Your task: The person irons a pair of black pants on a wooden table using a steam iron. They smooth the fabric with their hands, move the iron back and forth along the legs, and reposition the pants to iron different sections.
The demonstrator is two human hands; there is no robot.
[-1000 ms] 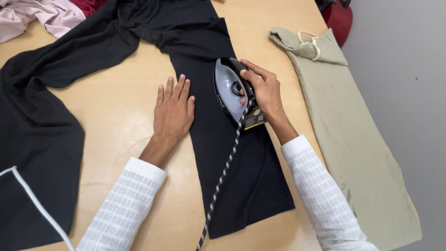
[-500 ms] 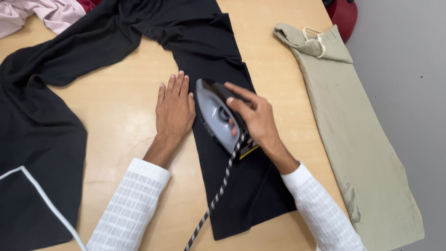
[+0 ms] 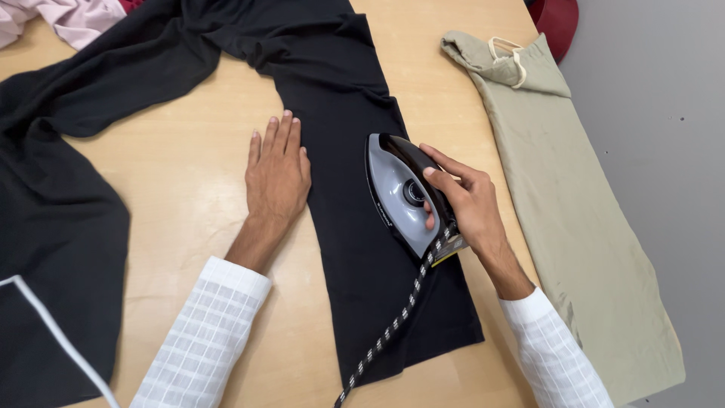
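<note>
A long black cloth [image 3: 355, 249] lies flat across the wooden table [image 3: 174, 204]. My right hand [image 3: 468, 208] grips the handle of a grey and black iron [image 3: 400, 193], which rests sole-down on the right part of the cloth strip. A black-and-white braided cord [image 3: 393, 325] runs from the iron's heel toward me over the cloth. My left hand [image 3: 278, 170] lies flat, fingers together, on the table with its fingers touching the cloth's left edge.
A beige garment [image 3: 574, 204] with a drawstring lies along the table's right edge. The black cloth bunches toward the far left, with a white-trimmed part [image 3: 45, 332] at the near left. Pink fabric [image 3: 68, 15] sits at the far left corner; a red object [image 3: 559, 19] stands behind the table.
The iron slid toward me and to the left over the cloth, then back to the right side of the strip. My left hand stayed flat in place.
</note>
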